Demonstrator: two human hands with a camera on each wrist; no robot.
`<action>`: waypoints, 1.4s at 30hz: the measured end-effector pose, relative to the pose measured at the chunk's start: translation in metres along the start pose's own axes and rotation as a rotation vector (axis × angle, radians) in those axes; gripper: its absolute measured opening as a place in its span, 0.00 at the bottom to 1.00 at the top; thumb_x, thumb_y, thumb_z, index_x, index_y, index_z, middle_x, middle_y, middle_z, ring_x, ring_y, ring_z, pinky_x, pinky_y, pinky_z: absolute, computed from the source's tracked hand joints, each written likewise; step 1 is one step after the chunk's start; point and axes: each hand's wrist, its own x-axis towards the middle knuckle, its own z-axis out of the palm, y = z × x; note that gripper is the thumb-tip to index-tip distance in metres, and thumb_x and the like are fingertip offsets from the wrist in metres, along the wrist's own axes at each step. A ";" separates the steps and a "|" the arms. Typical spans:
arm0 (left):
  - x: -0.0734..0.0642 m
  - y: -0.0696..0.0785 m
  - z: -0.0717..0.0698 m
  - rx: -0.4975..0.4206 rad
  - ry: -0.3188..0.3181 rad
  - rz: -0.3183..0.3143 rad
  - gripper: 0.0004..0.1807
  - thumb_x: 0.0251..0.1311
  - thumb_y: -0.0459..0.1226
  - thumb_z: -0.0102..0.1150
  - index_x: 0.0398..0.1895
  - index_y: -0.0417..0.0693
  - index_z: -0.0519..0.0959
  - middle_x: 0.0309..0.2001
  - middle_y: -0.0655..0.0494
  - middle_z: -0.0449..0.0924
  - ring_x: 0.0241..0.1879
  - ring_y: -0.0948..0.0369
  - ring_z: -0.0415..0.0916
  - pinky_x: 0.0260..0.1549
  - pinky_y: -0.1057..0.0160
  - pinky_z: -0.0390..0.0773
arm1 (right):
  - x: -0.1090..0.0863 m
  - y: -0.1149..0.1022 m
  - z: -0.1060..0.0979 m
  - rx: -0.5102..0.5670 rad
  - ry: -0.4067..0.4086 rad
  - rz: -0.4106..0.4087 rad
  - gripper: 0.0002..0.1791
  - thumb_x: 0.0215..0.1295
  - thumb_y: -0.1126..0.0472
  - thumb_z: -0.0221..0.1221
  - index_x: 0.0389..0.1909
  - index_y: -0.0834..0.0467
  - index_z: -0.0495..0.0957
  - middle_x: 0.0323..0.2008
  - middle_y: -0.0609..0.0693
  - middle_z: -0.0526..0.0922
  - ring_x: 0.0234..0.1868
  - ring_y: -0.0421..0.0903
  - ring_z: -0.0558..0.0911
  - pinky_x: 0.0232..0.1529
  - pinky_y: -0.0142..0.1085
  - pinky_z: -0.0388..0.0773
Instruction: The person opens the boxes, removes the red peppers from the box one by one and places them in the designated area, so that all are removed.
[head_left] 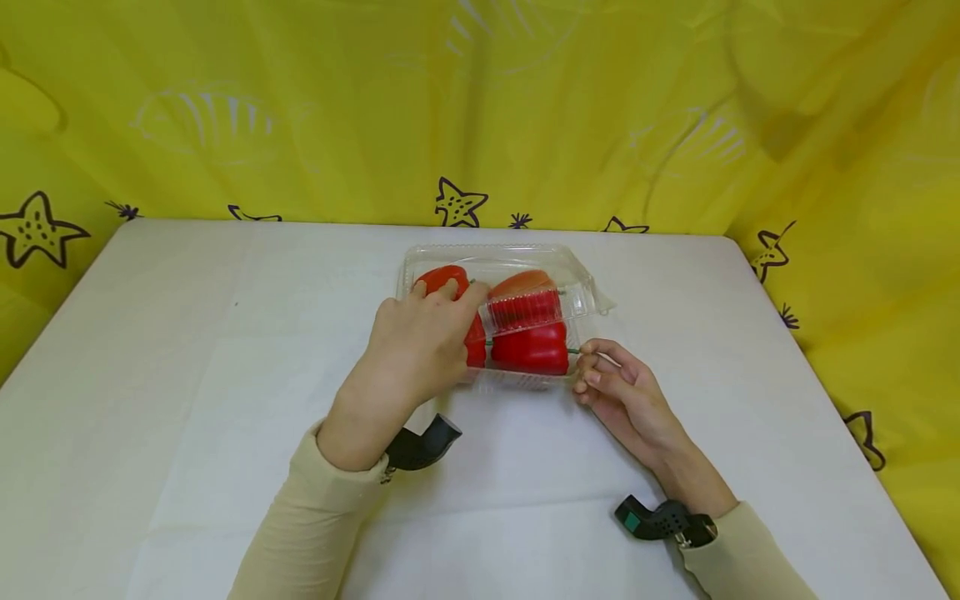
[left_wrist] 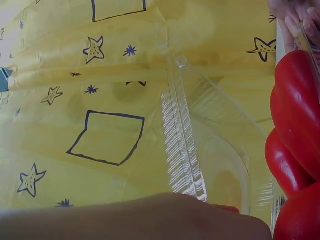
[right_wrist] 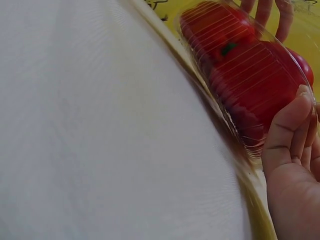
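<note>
Several red bell peppers (head_left: 529,348) lie in a clear plastic clamshell box (head_left: 487,258) on the table. Its lid (head_left: 581,302) stands partly raised, its ribbed edge crossing above the peppers. My left hand (head_left: 420,329) reaches over the box's left half, fingers spread at an orange-red pepper (head_left: 444,277); whether they touch pepper or lid is hard to tell. At the front right corner, my right hand (head_left: 630,400) pinches the box's rim between thumb (right_wrist: 295,112) and fingers. In the left wrist view the raised lid (left_wrist: 185,130) stands beside the peppers (left_wrist: 300,105).
A white cloth covers the table (head_left: 225,375). Yellow curtains (head_left: 337,125) with drawn stars and fish hang along its back and sides. Black camera mounts are strapped on both wrists, below long beige sleeves (head_left: 307,508).
</note>
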 end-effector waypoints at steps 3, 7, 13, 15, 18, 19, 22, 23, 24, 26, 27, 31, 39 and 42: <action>0.000 0.000 -0.001 -0.009 0.006 -0.002 0.34 0.54 0.38 0.66 0.67 0.58 0.68 0.52 0.51 0.81 0.52 0.47 0.74 0.34 0.48 0.82 | 0.000 0.000 0.000 -0.007 -0.003 0.015 0.16 0.72 0.78 0.38 0.55 0.63 0.64 0.37 0.50 0.78 0.37 0.43 0.79 0.39 0.28 0.78; 0.000 0.000 -0.001 -0.012 0.015 0.002 0.35 0.52 0.39 0.69 0.66 0.58 0.69 0.51 0.51 0.81 0.52 0.46 0.74 0.34 0.47 0.82 | 0.000 0.000 -0.001 -0.022 -0.007 0.030 0.16 0.72 0.78 0.39 0.55 0.63 0.64 0.37 0.49 0.77 0.37 0.42 0.79 0.38 0.28 0.78; -0.001 -0.002 -0.002 -0.030 0.029 0.006 0.32 0.54 0.36 0.64 0.65 0.58 0.71 0.45 0.53 0.82 0.49 0.48 0.75 0.31 0.48 0.83 | 0.000 0.000 0.000 -0.037 -0.012 0.032 0.15 0.72 0.78 0.40 0.55 0.63 0.64 0.37 0.49 0.76 0.37 0.42 0.80 0.38 0.28 0.78; -0.001 -0.003 -0.001 -0.040 0.029 0.000 0.32 0.55 0.34 0.62 0.66 0.59 0.71 0.49 0.53 0.82 0.51 0.48 0.76 0.32 0.47 0.83 | -0.001 0.000 0.000 -0.040 -0.010 0.032 0.15 0.72 0.78 0.40 0.55 0.63 0.64 0.37 0.49 0.77 0.37 0.42 0.80 0.38 0.28 0.78; 0.000 -0.005 0.001 -0.067 -0.009 -0.022 0.37 0.54 0.36 0.65 0.70 0.60 0.67 0.62 0.51 0.76 0.60 0.45 0.70 0.42 0.43 0.82 | -0.001 0.000 -0.001 -0.041 -0.008 0.030 0.15 0.72 0.78 0.40 0.55 0.62 0.64 0.38 0.49 0.77 0.37 0.42 0.80 0.39 0.29 0.78; 0.000 -0.005 0.002 -0.083 -0.032 -0.036 0.40 0.54 0.37 0.68 0.72 0.60 0.66 0.67 0.49 0.71 0.65 0.43 0.66 0.46 0.40 0.80 | -0.001 0.000 -0.001 -0.040 -0.006 0.030 0.15 0.73 0.78 0.40 0.55 0.62 0.64 0.38 0.49 0.77 0.38 0.42 0.80 0.39 0.29 0.78; 0.004 -0.005 0.005 -0.146 -0.101 -0.075 0.48 0.50 0.41 0.74 0.75 0.61 0.60 0.76 0.44 0.55 0.75 0.37 0.46 0.57 0.31 0.71 | -0.001 0.001 -0.002 -0.040 -0.005 0.024 0.15 0.73 0.78 0.40 0.55 0.63 0.64 0.39 0.49 0.77 0.38 0.43 0.80 0.40 0.29 0.79; 0.005 -0.005 0.006 -0.159 -0.116 -0.081 0.50 0.49 0.41 0.75 0.75 0.62 0.58 0.77 0.43 0.51 0.76 0.36 0.42 0.57 0.29 0.70 | -0.001 0.002 -0.002 -0.042 -0.005 0.021 0.15 0.73 0.77 0.40 0.55 0.63 0.64 0.39 0.49 0.78 0.39 0.43 0.81 0.41 0.29 0.79; 0.007 -0.006 0.007 -0.166 -0.128 -0.087 0.50 0.49 0.40 0.75 0.76 0.62 0.58 0.77 0.42 0.50 0.76 0.35 0.38 0.56 0.29 0.71 | -0.001 0.002 -0.002 -0.043 -0.005 0.018 0.15 0.73 0.77 0.40 0.55 0.63 0.64 0.39 0.49 0.78 0.39 0.43 0.80 0.41 0.29 0.79; 0.009 -0.007 0.008 -0.150 -0.135 -0.085 0.50 0.51 0.38 0.73 0.76 0.63 0.57 0.77 0.42 0.50 0.77 0.33 0.36 0.54 0.32 0.75 | 0.000 0.003 -0.003 -0.053 -0.007 0.009 0.15 0.73 0.77 0.40 0.55 0.63 0.64 0.39 0.50 0.78 0.39 0.43 0.80 0.41 0.29 0.79; 0.010 -0.008 0.009 -0.133 -0.134 -0.079 0.49 0.52 0.37 0.72 0.76 0.64 0.58 0.77 0.43 0.52 0.77 0.33 0.37 0.51 0.36 0.79 | 0.000 0.003 -0.003 -0.059 -0.004 0.005 0.15 0.73 0.77 0.40 0.55 0.63 0.64 0.39 0.49 0.78 0.39 0.43 0.80 0.41 0.29 0.79; 0.012 -0.012 0.007 -0.064 -0.101 -0.048 0.47 0.51 0.39 0.72 0.75 0.66 0.61 0.75 0.46 0.60 0.75 0.31 0.45 0.47 0.39 0.82 | 0.001 0.003 -0.004 -0.083 0.015 0.001 0.15 0.73 0.77 0.41 0.55 0.62 0.64 0.39 0.49 0.77 0.38 0.43 0.80 0.40 0.29 0.79; 0.004 -0.019 -0.002 -0.074 -0.117 -0.023 0.41 0.55 0.37 0.62 0.74 0.68 0.63 0.74 0.46 0.63 0.73 0.29 0.50 0.52 0.34 0.77 | 0.000 0.003 -0.002 -0.098 -0.011 -0.009 0.16 0.72 0.78 0.40 0.56 0.63 0.64 0.40 0.50 0.77 0.39 0.43 0.81 0.41 0.29 0.81; 0.003 -0.020 -0.004 -0.081 -0.101 -0.015 0.39 0.56 0.34 0.57 0.73 0.68 0.64 0.73 0.46 0.64 0.72 0.29 0.53 0.50 0.34 0.78 | 0.000 0.003 -0.002 -0.099 -0.036 -0.019 0.17 0.71 0.79 0.40 0.56 0.64 0.64 0.40 0.51 0.77 0.39 0.43 0.81 0.41 0.28 0.81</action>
